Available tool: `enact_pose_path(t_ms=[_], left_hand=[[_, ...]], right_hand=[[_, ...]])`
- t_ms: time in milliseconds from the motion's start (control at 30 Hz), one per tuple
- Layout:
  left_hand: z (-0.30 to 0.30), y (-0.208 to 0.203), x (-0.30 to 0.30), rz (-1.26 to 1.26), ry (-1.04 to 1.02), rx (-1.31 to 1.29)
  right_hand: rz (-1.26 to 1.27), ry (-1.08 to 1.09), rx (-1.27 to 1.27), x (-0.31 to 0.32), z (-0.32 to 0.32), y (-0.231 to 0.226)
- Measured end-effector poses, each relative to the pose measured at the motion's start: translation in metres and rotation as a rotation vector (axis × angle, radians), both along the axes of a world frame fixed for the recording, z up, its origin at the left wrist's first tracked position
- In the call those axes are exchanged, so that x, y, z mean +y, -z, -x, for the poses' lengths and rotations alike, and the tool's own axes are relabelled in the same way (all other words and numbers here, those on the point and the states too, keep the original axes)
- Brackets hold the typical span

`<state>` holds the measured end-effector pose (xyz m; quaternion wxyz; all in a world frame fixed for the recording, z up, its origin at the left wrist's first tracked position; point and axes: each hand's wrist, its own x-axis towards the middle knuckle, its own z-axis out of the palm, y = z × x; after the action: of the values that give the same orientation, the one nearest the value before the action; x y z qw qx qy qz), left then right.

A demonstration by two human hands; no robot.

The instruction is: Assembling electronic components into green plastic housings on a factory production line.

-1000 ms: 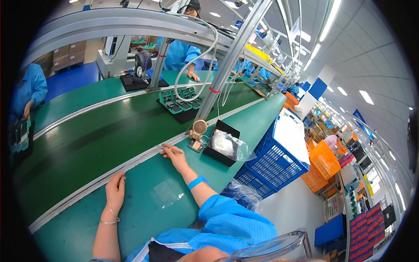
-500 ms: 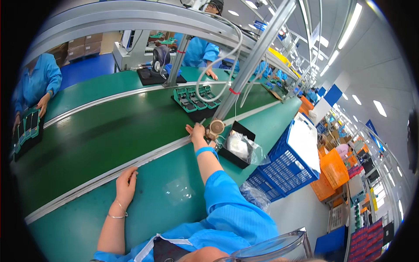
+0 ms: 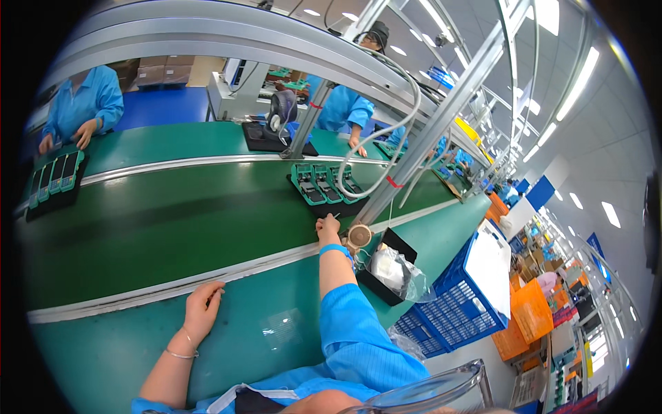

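My right hand (image 3: 329, 229) reaches over the green conveyor belt (image 3: 200, 228) with its fingers pinched at the near edge of a black tray (image 3: 332, 208). A thin greyish bit shows at the fingertips, too small to name. Several green holders with dark devices (image 3: 321, 185) sit in a row on that tray. Beside my right wrist stands a small round beige fan (image 3: 359, 236). Resting by the metal rail (image 3: 138, 297), my left hand (image 3: 202, 308) has loosely bent fingers, thumb apart, and nothing visible in it. A clear plastic bag (image 3: 281, 330) lies on the bench between my forearms.
A black box (image 3: 378, 290) holding clear bags stands right of my arm, before stacked blue crates (image 3: 452, 303). A slanted metal post (image 3: 420, 152) and white hose (image 3: 414, 90) rise near my right hand. Across the belt, co-workers sit; another loaded tray (image 3: 55, 186) is at far left.
My right hand has moved from beside the fan to the tray's near edge, its fingers now pinched. My left hand stays by the rail. The left co-worker's hands have come off the far-left tray.
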<state>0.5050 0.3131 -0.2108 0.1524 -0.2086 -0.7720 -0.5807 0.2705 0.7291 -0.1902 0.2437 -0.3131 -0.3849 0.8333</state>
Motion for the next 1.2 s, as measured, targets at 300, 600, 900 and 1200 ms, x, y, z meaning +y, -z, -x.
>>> enact_pose_path(t_ms=[300,600,900,1200], left_hand=[[0.013,0.012,-0.003,-0.124,0.028,-0.165],[0.025,-0.006,-0.030,-0.863,0.185,-0.641],[0.009,-0.008,-0.092,-0.992,-0.170,-0.466],[-0.114,-0.026,-0.210,-0.678,-0.298,-0.497]], right_hand=[[-0.403,-0.436,0.009,-0.052,-0.001,-0.004],[-0.328,-0.972,0.121,-0.219,-0.130,-0.004],[-0.173,-1.666,0.073,-0.298,-0.292,-0.024],[-1.654,-1.139,0.531,-0.168,-0.303,-0.068]])
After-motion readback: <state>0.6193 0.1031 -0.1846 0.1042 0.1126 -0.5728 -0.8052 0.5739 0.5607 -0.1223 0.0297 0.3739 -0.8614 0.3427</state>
